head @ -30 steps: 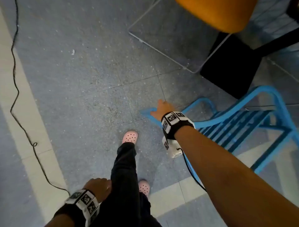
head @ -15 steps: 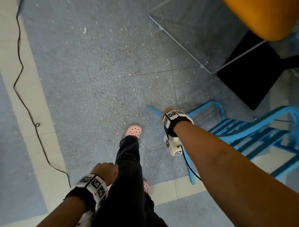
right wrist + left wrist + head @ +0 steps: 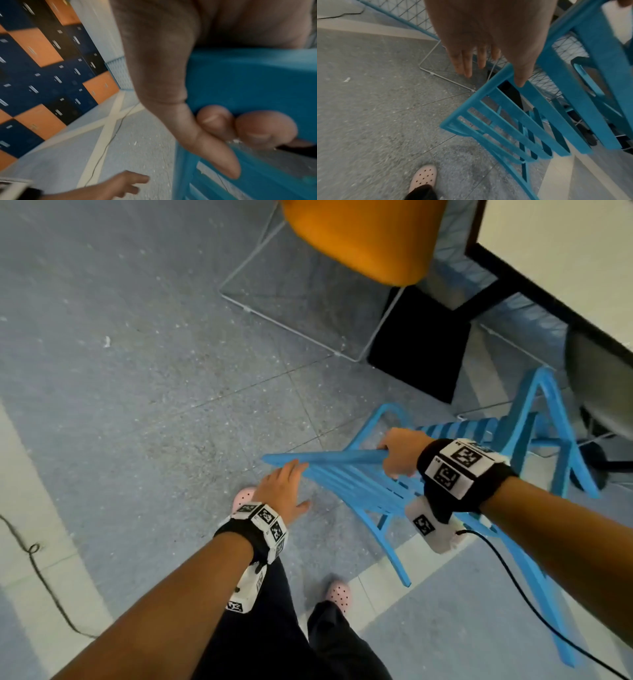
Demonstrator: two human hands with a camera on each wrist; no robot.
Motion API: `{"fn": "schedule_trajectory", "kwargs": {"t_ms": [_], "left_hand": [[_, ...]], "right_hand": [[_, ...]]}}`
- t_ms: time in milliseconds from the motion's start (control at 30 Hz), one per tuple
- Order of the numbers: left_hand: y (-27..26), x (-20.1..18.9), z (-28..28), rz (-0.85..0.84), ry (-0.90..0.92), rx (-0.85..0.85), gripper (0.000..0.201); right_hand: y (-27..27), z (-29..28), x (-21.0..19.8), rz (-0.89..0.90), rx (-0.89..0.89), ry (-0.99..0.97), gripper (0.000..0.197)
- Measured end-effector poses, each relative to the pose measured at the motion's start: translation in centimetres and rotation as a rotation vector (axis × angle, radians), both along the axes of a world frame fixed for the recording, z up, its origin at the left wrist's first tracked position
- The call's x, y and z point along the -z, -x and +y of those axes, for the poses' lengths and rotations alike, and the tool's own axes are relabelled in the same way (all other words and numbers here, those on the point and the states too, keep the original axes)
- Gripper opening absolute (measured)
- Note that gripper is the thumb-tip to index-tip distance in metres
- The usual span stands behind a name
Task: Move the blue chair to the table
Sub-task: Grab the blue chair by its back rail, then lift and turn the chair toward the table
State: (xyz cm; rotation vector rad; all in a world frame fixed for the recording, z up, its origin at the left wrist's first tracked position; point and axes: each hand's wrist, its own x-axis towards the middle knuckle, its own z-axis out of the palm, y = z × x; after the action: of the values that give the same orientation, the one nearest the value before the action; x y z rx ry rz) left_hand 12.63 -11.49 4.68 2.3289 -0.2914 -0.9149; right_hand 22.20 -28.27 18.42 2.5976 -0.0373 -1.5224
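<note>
Blue chair (image 3: 359,484): slatted plastic, tilted, standing on the speckled floor (image 3: 137,371) just near of the white table (image 3: 565,261) at far right. Right hand (image 3: 399,451) curls its fingers and thumb around the chair's top rail. Left hand (image 3: 286,491), fingers straight and spread, touches the rail's left end.

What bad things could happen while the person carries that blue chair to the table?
1. Only the right hand grips the blue chair by its top rail; the left hand has straight fingers near the rail, so the tilted chair might swing or slip.
2. The orange chair and its wire frame stand close ahead; a leg could bump them.
3. A black cord lies on the floor, a possible trip hazard.
</note>
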Motion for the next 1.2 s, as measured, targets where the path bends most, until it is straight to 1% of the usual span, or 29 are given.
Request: {"fn": "schedule_trajectory", "kwargs": {"t_ms": [67,133,233,300,433,500,600,633,700,766,833,899,966,1033,1066,1133,1199], "left_hand": [[0.4,-1.1,-3.4,-0.056,0.086,-0.025,0.077],[1.7,-2.1,-6.4,-0.092,0.154,-0.092,0.072],[5.1,-3.3,-9.5,-0.189,0.184,-0.204,0.056],[7.7,-4.3,-11.4,-0.245,0.156,-0.199,0.037],[14.3,-7.4,-15.9,-0.403,0.161,-0.070,0.024],[17.8,-9.4,-18.7,-0.444,0.163,0.021,0.022],[22.0,-12.0,-22.7,-0.558,0.152,0.167,0.034],[23.3,-13.2,-24.0,-0.570,0.136,0.207,0.035],[25.1,-15.0,-26.5,-0.600,0.105,0.284,0.034],[26.1,-16.0,-28.5,-0.656,0.122,0.395,0.042],[27.3,-16.6,-30.6,-0.687,0.110,0.514,0.037],[28.5,-16.6,-32.8,-0.663,0.084,0.578,0.034],[29.1,-16.2,-34.2,-0.610,0.034,0.500,0.037],[29.4,-15.8,-34.5,-0.565,-0.077,0.419,0.039],[30.0,-15.5,-34.2,-0.548,-0.131,0.416,0.039],[30.2,-15.3,-34.2,-0.571,-0.177,0.435,0.037],[30.9,-15.6,-34.9,-0.610,-0.207,0.452,0.037]], "right_hand": [[2.3,-2.5,-3.5,-0.040,0.022,-0.043,0.016],[5.0,-4.7,-6.3,-0.072,0.029,-0.094,0.022],[10.1,-8.3,-9.5,-0.094,0.010,-0.178,0.026],[14.2,-11.1,-11.1,-0.122,-0.023,-0.214,0.027],[24.0,-17.5,-14.3,-0.200,-0.081,-0.259,0.031],[29.2,-21.1,-15.8,-0.235,-0.058,-0.271,0.034],[35.7,-26.3,-17.0,-0.298,0.042,-0.281,0.042],[37.7,-27.9,-17.2,-0.318,0.090,-0.288,0.045],[41.5,-30.8,-17.4,-0.384,0.203,-0.296,0.049],[44.9,-33.4,-17.3,-0.455,0.287,-0.280,0.050],[48.1,-35.7,-17.3,-0.508,0.347,-0.238,0.052],[51.1,-38.3,-17.7,-0.530,0.420,-0.170,0.055],[53.3,-40.8,-17.6,-0.505,0.455,-0.058,0.056],[54.6,-42.5,-17.0,-0.476,0.434,0.084,0.051],[55.6,-43.0,-16.4,-0.465,0.416,0.158,0.046],[57.3,-44.2,-15.3,-0.481,0.394,0.311,0.038],[59.3,-46.2,-14.4,-0.487,0.461,0.409,0.039]]}}
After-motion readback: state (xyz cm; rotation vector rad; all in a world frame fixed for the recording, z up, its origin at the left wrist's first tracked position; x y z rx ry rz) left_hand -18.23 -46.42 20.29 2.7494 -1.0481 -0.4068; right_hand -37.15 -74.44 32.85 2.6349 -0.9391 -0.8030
